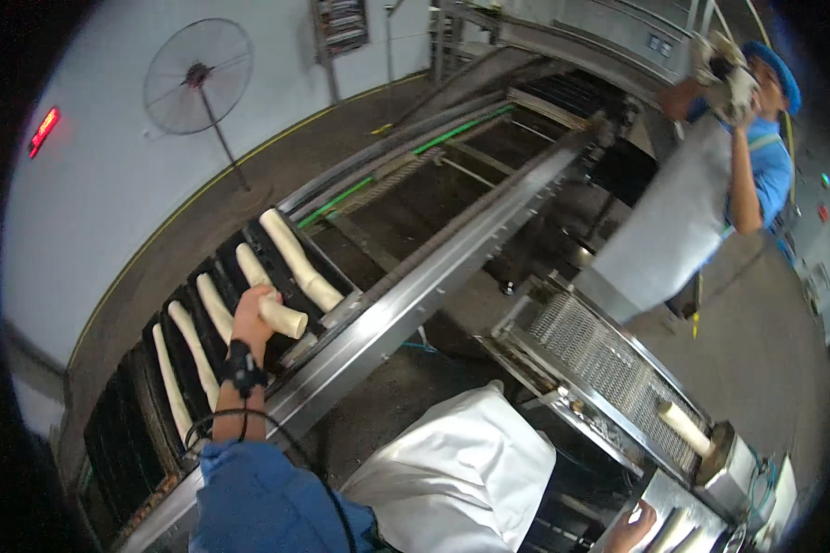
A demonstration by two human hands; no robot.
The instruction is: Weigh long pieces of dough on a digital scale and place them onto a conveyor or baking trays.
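My left hand (251, 318) reaches over a dark slatted conveyor (124, 429) and is closed round a pale peeled stalk (284, 319). Its thick cut end sticks out to the right of my fingers. Another pale stalk (297, 258) lies just beyond, and several more (192, 341) lie in slots on the near side of my hand. At the lower right edge, partly cut off by the frame, my right hand (632, 528) has its fingers loosely bent, with nothing visible in them. It is beside several pale stalks (678, 530) on a metal tray.
A steel rail (406, 295) borders the conveyor. To the right, a mesh belt (590, 341) carries one stalk (684, 427) towards a metal box (724, 470). A co-worker (756, 157) in blue stands beyond it, gloved hands raised. A fan (196, 76) stands by the wall.
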